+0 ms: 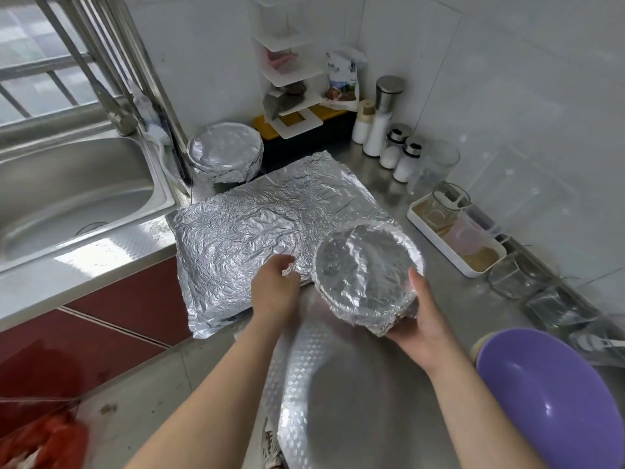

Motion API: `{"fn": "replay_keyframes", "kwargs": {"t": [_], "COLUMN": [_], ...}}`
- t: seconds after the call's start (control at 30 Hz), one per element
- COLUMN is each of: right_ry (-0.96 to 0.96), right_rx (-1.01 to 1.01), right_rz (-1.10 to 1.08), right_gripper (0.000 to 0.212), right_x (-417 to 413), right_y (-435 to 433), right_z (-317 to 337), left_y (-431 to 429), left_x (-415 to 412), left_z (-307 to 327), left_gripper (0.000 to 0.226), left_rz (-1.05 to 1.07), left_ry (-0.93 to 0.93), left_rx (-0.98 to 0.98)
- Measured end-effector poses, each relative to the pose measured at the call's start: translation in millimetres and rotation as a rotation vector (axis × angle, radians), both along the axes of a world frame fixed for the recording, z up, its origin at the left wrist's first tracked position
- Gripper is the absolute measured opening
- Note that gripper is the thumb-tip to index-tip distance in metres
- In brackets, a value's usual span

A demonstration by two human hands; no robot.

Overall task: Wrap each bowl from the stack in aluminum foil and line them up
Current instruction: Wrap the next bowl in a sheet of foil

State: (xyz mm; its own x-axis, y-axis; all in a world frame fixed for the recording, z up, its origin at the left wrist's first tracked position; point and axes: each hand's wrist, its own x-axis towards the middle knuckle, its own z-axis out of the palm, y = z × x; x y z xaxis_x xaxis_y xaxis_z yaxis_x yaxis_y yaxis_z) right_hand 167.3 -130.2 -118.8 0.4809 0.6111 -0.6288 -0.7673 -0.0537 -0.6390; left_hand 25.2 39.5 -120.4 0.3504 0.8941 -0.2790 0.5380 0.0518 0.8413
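Foil-wrapped bowl gripped by right fingers, left fingers pinching foil sheet, purple bowl nearby

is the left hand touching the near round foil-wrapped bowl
Apart. Head view shows crumpled foil sheet between the left hand and the near round foil-wrapped bowl.

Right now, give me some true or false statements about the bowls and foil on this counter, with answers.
The right hand holds a foil-wrapped bowl. True.
A second wrapped bowl sits inside the sink. False: it stands on the counter beside the sink.
A foil sheet lies spread on the counter. True.
The purple bowl is wrapped in foil. False: it is bare.
The left hand pinches the foil sheet's edge. True.
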Motion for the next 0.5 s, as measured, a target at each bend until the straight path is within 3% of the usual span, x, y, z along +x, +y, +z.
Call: {"fn": "replay_keyframes", "kwargs": {"t": [0.07, 0.17, 0.3, 0.43, 0.5], "right_ry": [-0.033, -0.035, -0.087, -0.157, -0.173], "right_rx": [-0.059, -0.082, -0.09, -0.068, -0.04], "right_rz": [-0.061, -0.155, -0.241, -0.246, -0.237], "right_gripper": [0.095, 0.076, 0.062, 0.086, 0.088], "right_x": [2.8, 4.2, 8.0, 9.4, 10.3], "right_y": [4.2, 10.3, 17.5, 24.1, 28.8], "right_z": [-3.5, -5.5, -1.2, 6.8, 10.2], "left_y": [6.2, 7.8, 19.3, 27.0, 25.4], "left_x": [-4.7, -9.2, -11.7, -16.2, -18.9], "left_z": [-13.7, -29.9, -44.3, -48.6, -43.4], "left_gripper": [0.057, 0.063, 0.049, 0.036, 0.027], "left_rz": [-0.32, -0.55, -0.583, -0.625, -0.646], "left_ry": [0.432, 0.72, 0.785, 0.766, 0.757], "left_rx": [0.215, 0.412, 0.587, 0.705, 0.732]}}
